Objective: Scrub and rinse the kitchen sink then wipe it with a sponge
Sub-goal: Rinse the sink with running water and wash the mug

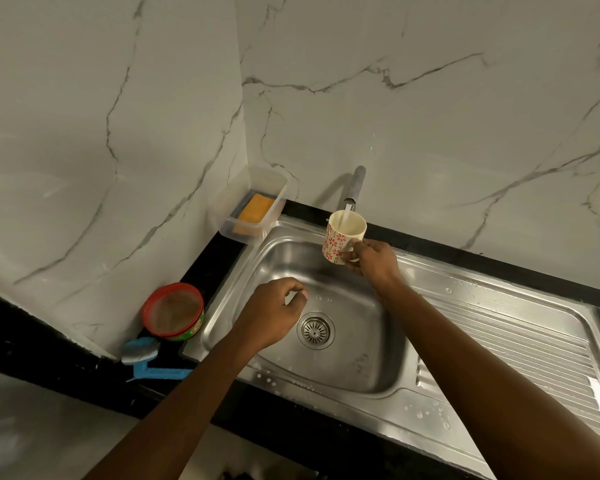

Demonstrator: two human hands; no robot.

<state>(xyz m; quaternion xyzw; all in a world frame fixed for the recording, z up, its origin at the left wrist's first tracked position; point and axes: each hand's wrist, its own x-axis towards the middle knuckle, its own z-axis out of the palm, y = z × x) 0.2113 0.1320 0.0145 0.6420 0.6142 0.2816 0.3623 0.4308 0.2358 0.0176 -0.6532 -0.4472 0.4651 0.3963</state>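
The steel sink (357,372) has a round drain strainer (315,330) in the middle of its basin. Water runs from the tap (355,184) into a white mug with red flowers (342,237). My right hand (373,263) grips that mug by its handle, holding it under the stream above the basin's far side. My left hand (272,313) hovers over the basin's left part, fingers loosely curled, holding nothing. An orange sponge (256,208) lies in a clear plastic box (274,188) at the sink's far left corner.
A red-rimmed round tub of cleaning paste (174,311) stands on the black counter left of the sink. In front of it lies a blue-handled scrub brush (142,353). The ribbed drainboard (520,344) stretches to the right, wet with drops. Marble walls close the back and left.
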